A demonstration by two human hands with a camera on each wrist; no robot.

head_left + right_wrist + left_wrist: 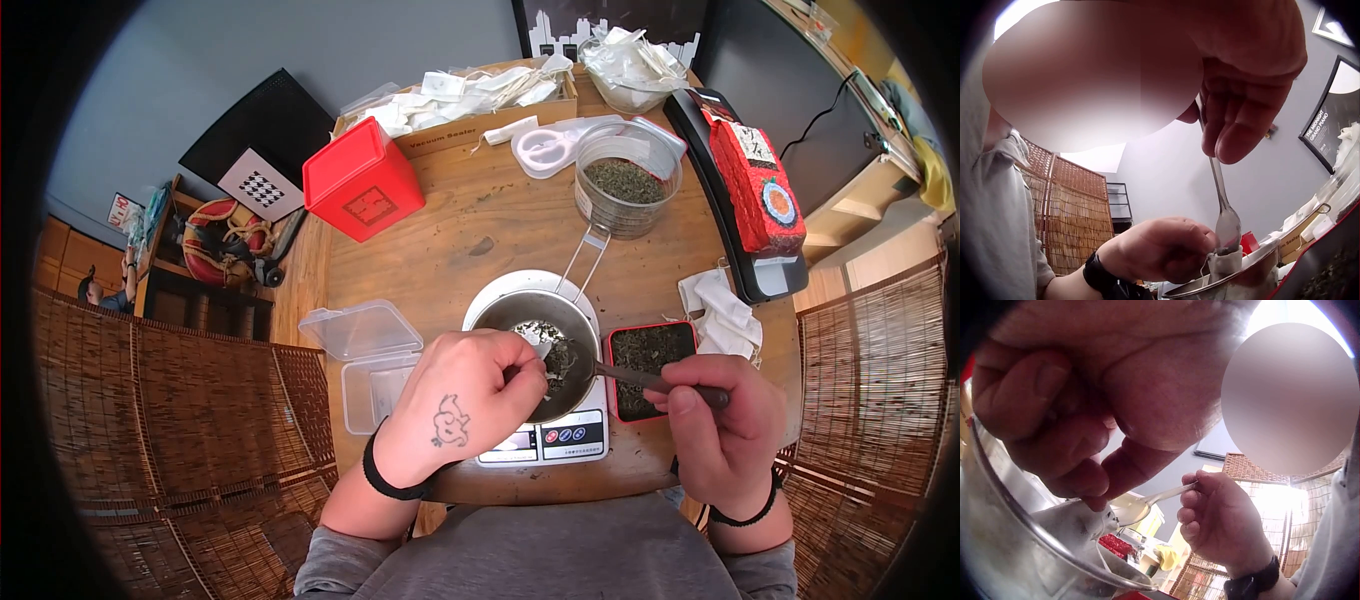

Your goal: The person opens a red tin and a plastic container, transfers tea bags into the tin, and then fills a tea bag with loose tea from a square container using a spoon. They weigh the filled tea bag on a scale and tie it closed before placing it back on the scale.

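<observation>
My left hand (pixel 465 395) is over a metal bowl (pixel 590 340) with a wire handle, pinching a small white tea bag (pixel 1225 265) by its mouth. A thin string hangs from the bag in the right wrist view. My right hand (pixel 730 430) holds a metal spoon (pixel 1229 222) by the end of its handle. The spoon's tip is right at the bag's mouth. Dried leaves (pixel 565 365) lie in the bowl, which stands on a white kitchen scale (pixel 500 285). The fingers of my left hand hide most of the bag in the head view.
A red tin of dried leaves (pixel 655 360) is right of the scale, with white bags (pixel 722 312) beside it. Left stands an open clear plastic box (pixel 360 335). Farther back are a red canister (pixel 365 180), a tub of leaves (pixel 628 185) and a black sealer (pixel 735 230) bearing a red pack.
</observation>
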